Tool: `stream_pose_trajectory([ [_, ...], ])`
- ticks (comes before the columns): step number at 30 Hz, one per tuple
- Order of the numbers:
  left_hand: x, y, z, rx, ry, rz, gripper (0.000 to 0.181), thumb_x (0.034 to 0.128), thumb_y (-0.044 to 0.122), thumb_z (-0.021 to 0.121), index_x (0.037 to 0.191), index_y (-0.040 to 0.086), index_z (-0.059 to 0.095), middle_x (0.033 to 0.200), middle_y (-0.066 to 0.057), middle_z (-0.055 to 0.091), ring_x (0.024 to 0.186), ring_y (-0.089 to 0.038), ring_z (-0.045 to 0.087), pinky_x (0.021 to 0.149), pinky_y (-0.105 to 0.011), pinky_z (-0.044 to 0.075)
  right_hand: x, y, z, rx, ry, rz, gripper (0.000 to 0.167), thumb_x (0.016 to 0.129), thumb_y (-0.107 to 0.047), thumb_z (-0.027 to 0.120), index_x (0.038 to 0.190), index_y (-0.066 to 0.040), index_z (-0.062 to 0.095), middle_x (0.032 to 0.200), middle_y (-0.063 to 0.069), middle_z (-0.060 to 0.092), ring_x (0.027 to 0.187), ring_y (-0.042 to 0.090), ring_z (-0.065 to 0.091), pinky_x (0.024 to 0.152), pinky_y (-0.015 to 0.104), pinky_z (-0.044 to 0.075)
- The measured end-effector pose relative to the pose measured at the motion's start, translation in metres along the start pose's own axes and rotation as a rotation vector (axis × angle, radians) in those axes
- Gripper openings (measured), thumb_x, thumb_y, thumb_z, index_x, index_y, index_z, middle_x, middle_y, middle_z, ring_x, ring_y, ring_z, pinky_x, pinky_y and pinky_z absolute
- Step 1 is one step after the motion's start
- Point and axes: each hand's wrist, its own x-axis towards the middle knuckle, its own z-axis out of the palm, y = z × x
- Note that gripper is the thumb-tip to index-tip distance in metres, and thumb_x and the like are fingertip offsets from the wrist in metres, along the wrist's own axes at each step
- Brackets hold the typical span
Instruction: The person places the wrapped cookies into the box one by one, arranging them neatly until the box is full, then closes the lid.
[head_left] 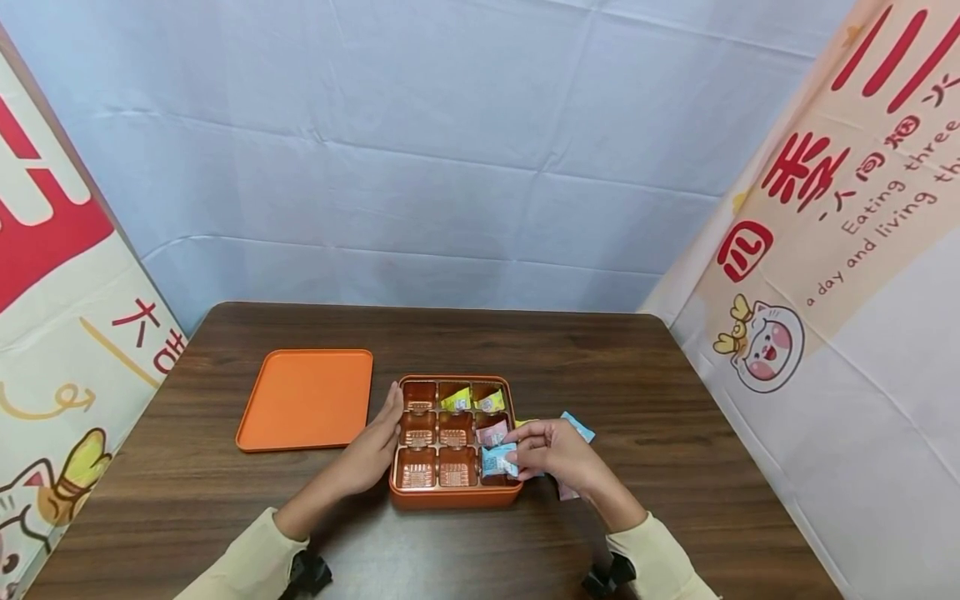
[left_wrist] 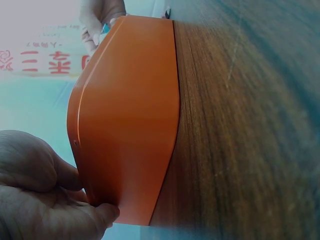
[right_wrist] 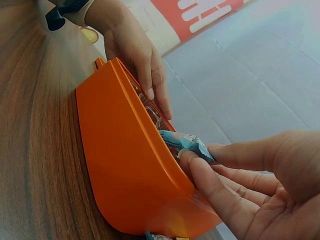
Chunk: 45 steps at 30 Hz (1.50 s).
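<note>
Orange compartment box [head_left: 456, 499] on the tabletop [head_left: 427, 554], band of wood between its rim and the far edge at twelve o'clock. Orange lid [head_left: 307, 400] at ten, narrow gap between their edges. Left hand [head_left: 371, 450] at nine, fingers straight against the wall. Right hand [head_left: 558, 452] at three, pinching a blue packet [head_left: 497, 461] at the four-o'clock corner compartment [head_left: 495, 482], beside a pink packet [head_left: 491, 432].

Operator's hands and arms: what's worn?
Left hand and right hand both bare, no gloves. Pale cream sleeves, plain, cuffs stopping short of the wrists. Black strap-like pieces by each cuff; detail too small to read.
</note>
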Motion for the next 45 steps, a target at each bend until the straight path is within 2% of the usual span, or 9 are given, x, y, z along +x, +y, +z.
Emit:
stream_pose_trajectory([
  [10, 0.001, -0.002, 0.0, -0.003, 0.001, -0.011, 0.061, 0.1087, 0.002, 0.037, 0.158, -0.007, 0.003, 0.166, -0.019, -0.01, 0.153, -0.037, 0.003, 0.12, -0.056, 0.013, 0.0, 0.0, 0.002, -0.01, 0.005, -0.012, 0.033, 0.093, -0.007, 0.073, 0.121, 0.009, 0.066, 0.092, 0.016, 0.074, 0.076, 0.021, 0.071, 0.07, 0.037, 0.062],
  [18, 0.0, -0.001, 0.0, -0.005, -0.005, -0.007, 0.061, 0.1088, 0.002, 0.036, 0.158, -0.007, 0.002, 0.166, -0.019, -0.012, 0.152, -0.037, 0.003, 0.12, -0.057, 0.013, 0.001, 0.002, 0.003, 0.055, -0.026, -0.017, 0.031, 0.093, 0.002, 0.067, 0.121, 0.015, 0.062, 0.096, 0.026, 0.073, 0.08, 0.027, 0.075, 0.071, 0.035, 0.061],
  [28, 0.0, -0.001, 0.0, 0.001, 0.016, 0.01, 0.06, 0.1084, 0.001, 0.036, 0.158, -0.008, 0.004, 0.166, -0.021, -0.009, 0.152, -0.039, 0.006, 0.119, -0.057, 0.014, -0.001, 0.001, -0.003, 0.034, -0.005, -0.03, 0.031, 0.093, 0.004, 0.066, 0.122, 0.015, 0.063, 0.095, 0.024, 0.074, 0.079, 0.025, 0.075, 0.073, 0.038, 0.061],
  [31, 0.0, -0.001, 0.0, 0.001, 0.021, 0.012, 0.059, 0.1081, 0.001, 0.037, 0.158, -0.009, 0.005, 0.166, -0.021, -0.008, 0.152, -0.039, 0.006, 0.119, -0.057, 0.014, -0.002, -0.001, -0.009, 0.018, 0.026, -0.047, 0.03, 0.094, 0.004, 0.065, 0.121, 0.016, 0.063, 0.094, 0.025, 0.074, 0.077, 0.025, 0.075, 0.074, 0.043, 0.061],
  [35, 0.0, -0.001, 0.0, 0.003, 0.017, 0.008, 0.06, 0.1081, 0.001, 0.037, 0.158, -0.008, 0.005, 0.166, -0.021, -0.008, 0.152, -0.038, 0.005, 0.12, -0.057, 0.014, -0.003, -0.003, -0.019, -0.048, 0.108, -0.079, 0.028, 0.094, 0.001, 0.067, 0.119, 0.015, 0.064, 0.09, 0.025, 0.073, 0.076, 0.029, 0.074, 0.073, 0.049, 0.06],
  [40, 0.001, -0.002, 0.0, 0.0, 0.01, 0.002, 0.06, 0.1086, 0.002, 0.037, 0.158, -0.007, 0.004, 0.166, -0.02, -0.009, 0.153, -0.037, 0.004, 0.12, -0.056, 0.013, -0.001, -0.002, -0.027, -0.086, 0.184, -0.106, 0.027, 0.094, 0.003, 0.067, 0.117, 0.016, 0.064, 0.094, 0.028, 0.072, 0.079, 0.037, 0.073, 0.071, 0.047, 0.061],
  [45, 0.001, -0.004, 0.002, 0.003, 0.036, 0.025, 0.059, 0.1073, -0.001, 0.038, 0.157, -0.01, 0.007, 0.166, -0.023, -0.005, 0.152, -0.039, 0.006, 0.12, -0.056, 0.014, 0.004, 0.002, -0.029, -0.149, 0.247, -0.116, 0.023, 0.093, 0.003, 0.069, 0.113, 0.013, 0.068, 0.098, 0.024, 0.073, 0.085, 0.04, 0.072, 0.073, 0.047, 0.06],
])
